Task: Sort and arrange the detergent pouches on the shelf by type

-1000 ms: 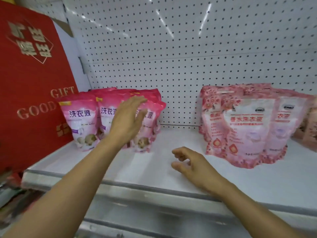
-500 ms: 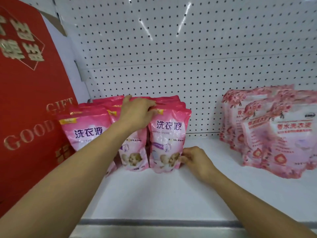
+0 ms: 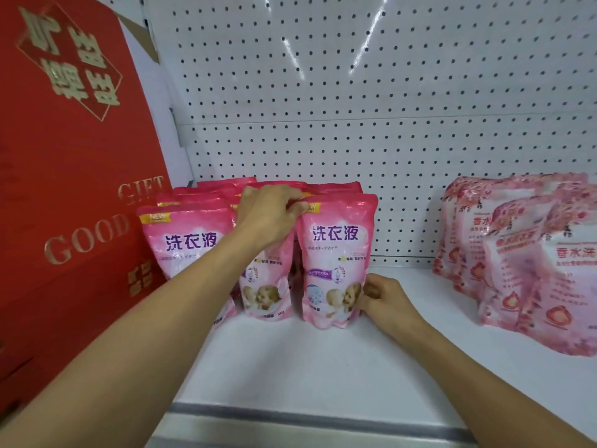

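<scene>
On the white shelf (image 3: 323, 367), both hands stay put: left hand (image 3: 269, 215) grips the middle pouch (image 3: 261, 286) top at 11 o'clock; right hand (image 3: 386, 300) still pinches the right pouch (image 3: 332, 253).

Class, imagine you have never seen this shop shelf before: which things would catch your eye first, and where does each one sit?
The big red cardboard gift box with gold lettering fills the left side. Beside it, bright pink plastic detergent pouches with purple characters stand upright on the white metal shelf, the left hand on their tops and the right hand at the front pouch's lower edge. Paler pink floral-print pouches lean at the right.
</scene>
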Action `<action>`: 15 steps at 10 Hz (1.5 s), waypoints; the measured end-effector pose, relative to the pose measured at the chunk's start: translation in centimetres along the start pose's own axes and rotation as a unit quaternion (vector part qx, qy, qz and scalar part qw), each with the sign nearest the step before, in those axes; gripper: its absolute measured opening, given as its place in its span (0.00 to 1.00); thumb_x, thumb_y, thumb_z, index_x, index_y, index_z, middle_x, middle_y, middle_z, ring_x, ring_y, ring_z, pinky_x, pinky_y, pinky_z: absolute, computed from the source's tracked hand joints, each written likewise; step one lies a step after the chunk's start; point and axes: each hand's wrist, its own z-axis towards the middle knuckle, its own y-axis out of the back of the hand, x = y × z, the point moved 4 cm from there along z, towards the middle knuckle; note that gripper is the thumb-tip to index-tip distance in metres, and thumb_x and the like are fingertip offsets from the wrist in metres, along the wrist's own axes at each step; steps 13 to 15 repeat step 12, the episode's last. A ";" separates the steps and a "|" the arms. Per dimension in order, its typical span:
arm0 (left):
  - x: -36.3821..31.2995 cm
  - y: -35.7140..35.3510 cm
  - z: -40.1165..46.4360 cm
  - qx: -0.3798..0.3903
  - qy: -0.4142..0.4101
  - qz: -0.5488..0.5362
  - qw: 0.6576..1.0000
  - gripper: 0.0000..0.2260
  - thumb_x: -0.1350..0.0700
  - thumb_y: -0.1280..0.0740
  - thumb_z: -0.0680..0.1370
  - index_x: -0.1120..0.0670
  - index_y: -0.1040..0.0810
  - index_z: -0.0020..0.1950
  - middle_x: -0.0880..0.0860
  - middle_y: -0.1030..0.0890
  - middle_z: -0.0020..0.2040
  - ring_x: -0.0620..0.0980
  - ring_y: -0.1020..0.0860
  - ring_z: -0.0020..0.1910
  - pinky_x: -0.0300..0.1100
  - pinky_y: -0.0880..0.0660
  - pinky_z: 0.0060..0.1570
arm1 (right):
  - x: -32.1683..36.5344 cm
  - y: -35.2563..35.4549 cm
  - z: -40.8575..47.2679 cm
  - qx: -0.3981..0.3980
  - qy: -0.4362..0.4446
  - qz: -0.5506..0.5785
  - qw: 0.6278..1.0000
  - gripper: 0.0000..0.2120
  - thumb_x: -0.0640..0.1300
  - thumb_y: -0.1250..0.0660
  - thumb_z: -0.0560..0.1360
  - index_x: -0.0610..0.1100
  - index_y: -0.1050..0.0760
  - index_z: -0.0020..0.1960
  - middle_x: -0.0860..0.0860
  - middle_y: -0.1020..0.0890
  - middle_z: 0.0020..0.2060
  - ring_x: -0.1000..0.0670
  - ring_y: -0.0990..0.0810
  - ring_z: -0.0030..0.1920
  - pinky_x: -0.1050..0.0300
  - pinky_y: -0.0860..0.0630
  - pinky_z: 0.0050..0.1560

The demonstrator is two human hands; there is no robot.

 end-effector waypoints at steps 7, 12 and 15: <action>1.1 2.8 -1.2 -0.026 -0.025 0.048 0.998 0.09 0.53 0.36 0.81 0.51 0.17 0.56 0.50 0.16 0.55 0.53 0.20 0.55 0.48 0.30 0.59 | 2.4 -2.2 -1.5 -0.011 0.012 -0.002 1.000 0.27 0.49 0.20 0.65 0.46 0.31 0.56 0.42 0.20 0.46 0.52 0.21 0.42 0.69 0.25 0.31; -2.3 0.8 -14.2 -0.043 -0.010 -0.051 0.998 0.23 0.46 0.34 0.79 0.48 0.31 0.74 0.48 0.25 0.68 0.51 0.27 0.66 0.50 0.32 0.65 | 3.8 1.8 -10.2 -0.063 0.110 -0.228 0.965 0.22 0.51 0.34 0.78 0.51 0.31 0.70 0.55 0.31 0.70 0.54 0.33 0.70 0.64 0.39 0.65; -2.3 0.8 -14.2 -0.043 -0.010 -0.051 0.998 0.23 0.46 0.34 0.79 0.48 0.31 0.74 0.48 0.25 0.68 0.51 0.27 0.66 0.50 0.32 0.65 | 3.8 1.8 -10.2 -0.063 0.110 -0.228 0.965 0.22 0.51 0.34 0.78 0.51 0.31 0.70 0.55 0.31 0.70 0.54 0.33 0.70 0.64 0.39 0.65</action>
